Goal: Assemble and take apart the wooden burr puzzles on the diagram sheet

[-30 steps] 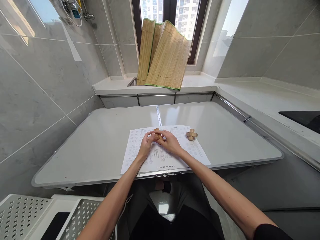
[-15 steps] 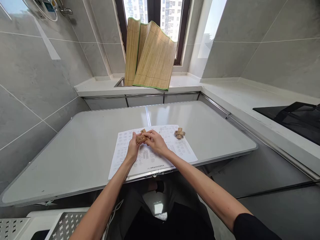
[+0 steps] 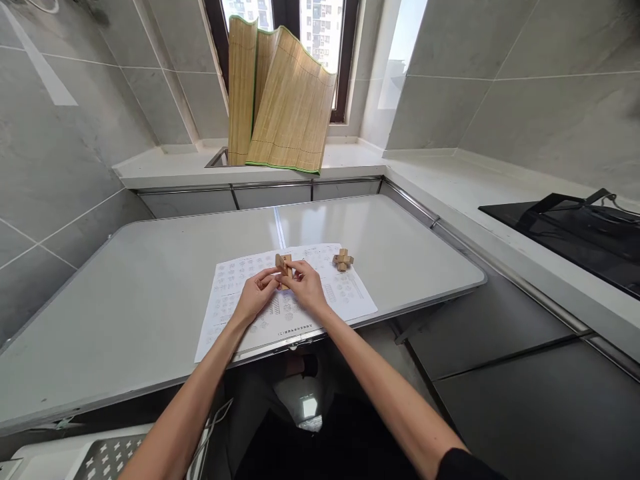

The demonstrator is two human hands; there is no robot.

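Note:
A small wooden puzzle piece [image 3: 283, 265] is held upright just above a printed instruction sheet [image 3: 350, 297] on the white table [image 3: 140, 300]. My left hand [image 3: 256, 295] pinches it from the left. My right hand [image 3: 306, 288] grips it from the right, fingers closed on the wood. A second wooden puzzle, an assembled cross-shaped burr [image 3: 343, 259], lies on the sheet to the right of my right hand, untouched.
A folded bamboo mat [image 3: 280, 100] leans against the window on the back ledge. A black cooktop [image 3: 565, 230] sits in the counter at right. A white perforated rack [image 3: 100, 457] is at the lower left, below the table edge.
The camera has swung right, so everything sits further left in view. The wooden piece has been turned from lying flat to standing upright between my fingers.

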